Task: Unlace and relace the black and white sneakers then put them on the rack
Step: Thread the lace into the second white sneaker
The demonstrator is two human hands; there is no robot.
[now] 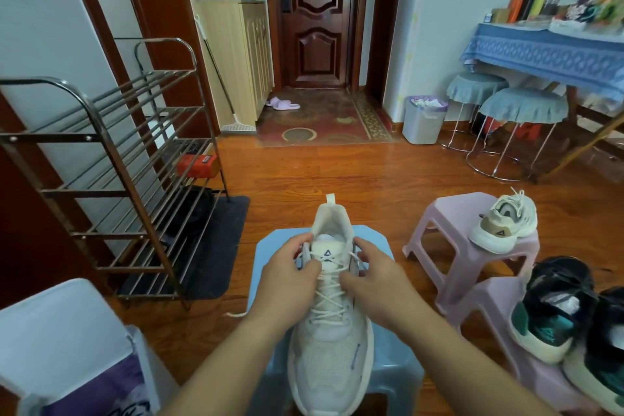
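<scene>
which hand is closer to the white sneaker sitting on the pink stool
Right. The right hand works the laces on the side facing the white sneaker on the pink stool; the left hand is on the far side of the sneaker being laced.

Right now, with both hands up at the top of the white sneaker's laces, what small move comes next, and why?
Probably draw the two lace ends snug and tie them. The white sneaker on the blue stool already shows crossed lacing up to the tongue, the left hand and right hand pinch at the top eyelets, and a loose lace end trails left.
</scene>
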